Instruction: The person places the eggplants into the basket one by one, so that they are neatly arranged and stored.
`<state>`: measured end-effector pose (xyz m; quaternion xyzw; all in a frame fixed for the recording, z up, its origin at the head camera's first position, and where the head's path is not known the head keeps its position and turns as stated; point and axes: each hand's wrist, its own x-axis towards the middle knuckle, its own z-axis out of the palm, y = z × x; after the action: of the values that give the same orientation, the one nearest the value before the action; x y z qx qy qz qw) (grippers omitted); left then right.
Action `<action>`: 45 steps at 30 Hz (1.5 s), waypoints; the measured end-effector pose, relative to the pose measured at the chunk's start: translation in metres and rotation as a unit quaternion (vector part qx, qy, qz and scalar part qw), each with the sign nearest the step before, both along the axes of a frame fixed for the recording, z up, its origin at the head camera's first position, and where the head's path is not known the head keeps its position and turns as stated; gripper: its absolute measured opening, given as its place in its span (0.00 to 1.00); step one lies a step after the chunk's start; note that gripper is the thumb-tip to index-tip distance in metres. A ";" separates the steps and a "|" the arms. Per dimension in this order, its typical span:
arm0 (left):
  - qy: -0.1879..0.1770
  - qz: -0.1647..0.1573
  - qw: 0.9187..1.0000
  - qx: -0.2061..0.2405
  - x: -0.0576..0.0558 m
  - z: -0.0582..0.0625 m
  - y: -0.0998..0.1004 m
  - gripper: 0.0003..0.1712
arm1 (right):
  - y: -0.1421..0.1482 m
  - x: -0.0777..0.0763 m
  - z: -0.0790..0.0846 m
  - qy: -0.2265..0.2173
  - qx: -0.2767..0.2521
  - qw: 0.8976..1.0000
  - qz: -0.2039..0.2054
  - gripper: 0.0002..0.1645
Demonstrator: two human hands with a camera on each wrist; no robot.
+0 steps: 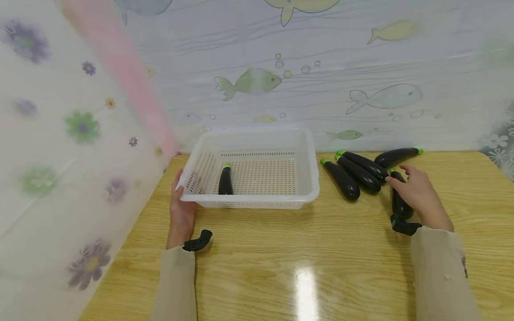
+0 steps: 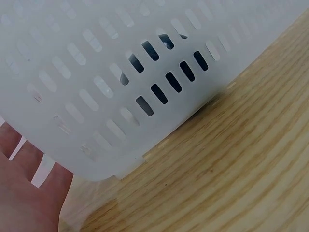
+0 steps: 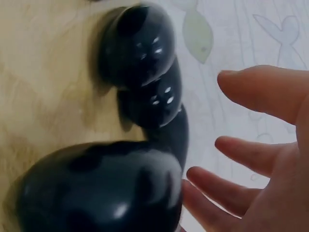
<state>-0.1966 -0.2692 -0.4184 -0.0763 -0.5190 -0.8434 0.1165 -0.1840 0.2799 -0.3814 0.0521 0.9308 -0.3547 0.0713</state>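
Note:
A white plastic basket [image 1: 263,199] stands on the table with one dark eggplant [image 1: 225,180] inside. My left hand [image 1: 182,216] rests against the basket's left end, its fingers along the outer wall and the thumb tip right at the rim. In the left wrist view, straight, spread fingers [image 2: 36,164] reach past the basket's corner. My right hand [image 1: 419,196] hovers over an eggplant [image 1: 400,200] lying at the right, fingers and thumb spread. In the right wrist view, the rounded end of an eggplant [image 3: 106,188] lies close beside the fingertips; nothing is gripped.
Between the basket and my right hand lie a leaning group of dark eggplants with green tips, the nearest eggplant [image 1: 341,179] by the basket. Another eggplant [image 1: 397,157] lies behind, near the wall covering [image 1: 313,102]. Wooden table [image 1: 257,258] spreads in front.

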 end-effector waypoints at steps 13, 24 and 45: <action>0.004 0.001 1.000 -0.003 0.000 0.001 0.001 0.29 | 0.007 0.000 -0.008 -0.068 0.022 0.997 0.013 0.55; 0.007 0.000 1.000 -0.003 0.001 0.000 0.001 0.30 | 0.010 0.003 -0.012 -0.091 0.025 0.996 0.008 0.58; 0.005 -0.002 1.000 -0.008 0.001 0.001 0.001 0.30 | -0.001 0.000 -0.007 0.001 -0.084 0.988 -0.127 0.48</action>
<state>-0.1956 -0.2685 -0.4170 -0.0826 -0.5249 -0.8391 0.1164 -0.1842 0.2789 -0.3885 0.1635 0.8838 -0.4374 0.0291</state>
